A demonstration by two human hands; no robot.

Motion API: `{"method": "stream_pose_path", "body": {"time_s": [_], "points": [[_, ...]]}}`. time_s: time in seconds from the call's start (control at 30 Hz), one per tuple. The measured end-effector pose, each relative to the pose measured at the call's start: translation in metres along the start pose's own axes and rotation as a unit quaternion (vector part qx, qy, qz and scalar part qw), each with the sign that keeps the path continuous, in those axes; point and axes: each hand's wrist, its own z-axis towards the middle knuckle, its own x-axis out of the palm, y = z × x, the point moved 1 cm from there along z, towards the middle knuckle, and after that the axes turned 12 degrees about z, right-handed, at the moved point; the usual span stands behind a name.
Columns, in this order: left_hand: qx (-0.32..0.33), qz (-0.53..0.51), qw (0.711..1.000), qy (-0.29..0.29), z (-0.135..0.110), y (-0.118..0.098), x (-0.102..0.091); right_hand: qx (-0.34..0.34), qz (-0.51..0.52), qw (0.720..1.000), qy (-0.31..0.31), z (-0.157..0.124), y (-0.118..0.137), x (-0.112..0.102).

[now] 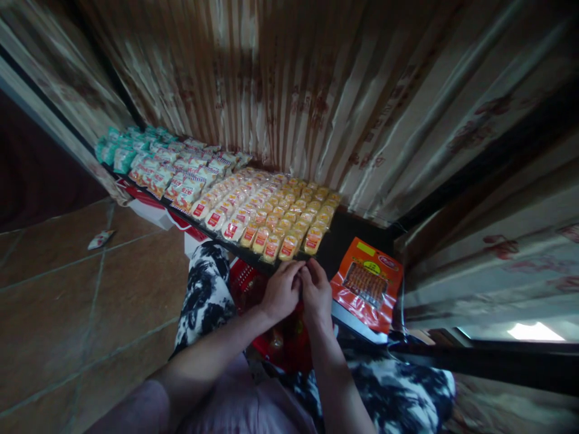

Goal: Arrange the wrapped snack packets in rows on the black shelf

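My left hand (281,290) and my right hand (316,292) meet at the front edge of the black shelf (357,232), fingertips pressed together. Both are closed, and whatever sits between the fingers is hidden. Just beyond them stand rows of small wrapped cakes with yellow filling or crust (289,246), the nearest ones almost touching my fingertips. Farther left are paler wrapped cakes (233,229) with red labels. Below my hands, between my knees, is a red basket (242,274) whose contents are dim and partly covered by my arms.
An orange snack bag (368,280) lies flat at the shelf's right end. White printed packets (185,190) and green packets (124,158) fill the far left. Curtains (280,90) hang behind. A small packet (100,239) lies on the tiled floor (58,301). A white box (149,214) sits under the shelf.
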Motion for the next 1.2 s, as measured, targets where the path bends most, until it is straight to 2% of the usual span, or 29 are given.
{"method": "stream_pose_path", "body": {"time_s": [0.1,0.2,0.23,0.33,0.5,0.6,0.8,0.9,0.97,1.03,1.1,1.2], "points": [[0.003,0.069,0.988,-0.137,-0.002,0.001,-0.014,-0.064,-0.069,0.996,-0.011,0.0,0.009,0.007],[0.036,0.162,0.956,-0.241,-0.001,0.017,-0.023,-0.114,-0.098,0.989,-0.006,-0.002,0.017,0.018],[0.049,0.187,0.95,-0.246,0.001,0.023,-0.025,-0.135,-0.118,0.984,0.005,-0.003,0.017,0.022],[0.088,0.213,0.951,-0.208,0.01,0.038,-0.024,-0.166,-0.176,0.969,0.046,-0.004,0.011,0.032],[0.092,0.194,0.957,-0.196,0.022,0.044,-0.02,-0.137,-0.206,0.965,0.084,0.003,-0.003,0.038],[0.109,0.185,0.954,-0.207,0.021,0.046,-0.019,-0.125,-0.185,0.971,0.086,0.005,-0.002,0.036],[0.099,0.184,0.957,-0.2,0.021,0.054,-0.02,-0.088,-0.139,0.982,0.09,0.011,-0.001,0.034],[0.097,0.163,0.961,-0.202,0.021,0.051,-0.023,-0.088,-0.124,0.985,0.087,0.01,0.002,0.035],[0.08,0.136,0.966,-0.205,0.016,0.043,-0.026,-0.103,-0.134,0.982,0.082,0.0,0.005,0.034],[0.043,0.098,0.972,-0.21,0.005,0.032,-0.028,-0.102,-0.136,0.98,0.103,-0.02,0.005,0.033],[-0.018,0.042,0.976,-0.213,-0.01,0.023,-0.03,-0.069,-0.115,0.979,0.153,-0.046,0.001,0.031],[-0.062,-0.018,0.975,-0.211,-0.029,0.021,-0.033,-0.029,-0.101,0.977,0.188,-0.083,-0.006,0.025]]}}
